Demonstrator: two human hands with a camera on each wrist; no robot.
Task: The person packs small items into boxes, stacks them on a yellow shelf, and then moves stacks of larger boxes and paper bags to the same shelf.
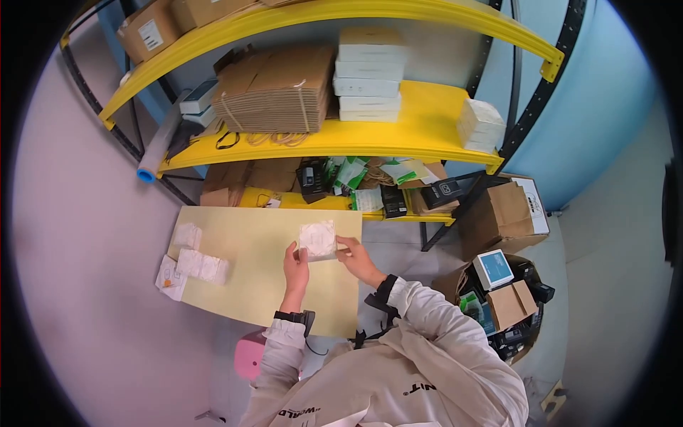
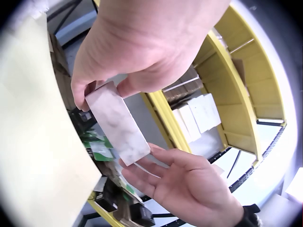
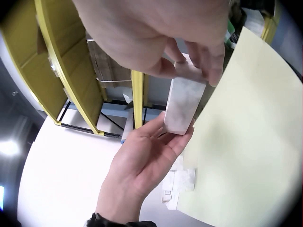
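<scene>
Yellow metal shelving rack (image 1: 445, 107) stands behind one cream table (image 1: 245, 302). Near the table's left end lie some white marbled boxes (image 1: 201, 265). Left hand (image 1: 295, 270) and right hand (image 1: 359, 261), both half open, grip opposite ends of one white marbled box (image 1: 317, 239) above the table.

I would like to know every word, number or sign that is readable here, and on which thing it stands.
"WORLD", upside down, on the pale top.
"NIT" and "®", upside down, on the same top.
Too small or blurred to read: print on the white carton label, black box and blue-and-white box.
</scene>
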